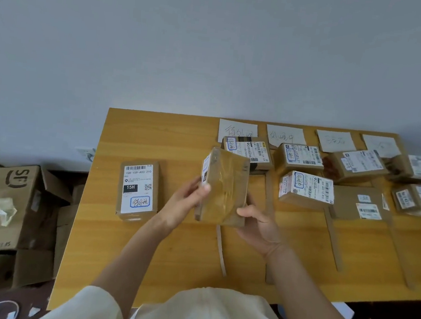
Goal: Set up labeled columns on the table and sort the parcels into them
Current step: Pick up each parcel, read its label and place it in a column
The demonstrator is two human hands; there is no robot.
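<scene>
Item: taped brown parcel (223, 188), lifted above the table (171, 245), near the first label card (237, 131). My left hand (187, 205) is pinching its labeled edge; my right hand (259, 227) is cupping the lower corner. Seemingly light, stiff (glossy tape, likely slippery); I am judging edges safest.

Small parcel-sorting room or office, plain grey wall (214, 45), wooden table (171, 245) pushed against it — handwritten paper labels (237, 131) heading rows of taped parcels (303, 157), opened courier cartons (9, 205) stacked on floor at left — informal mailroom setup
</scene>
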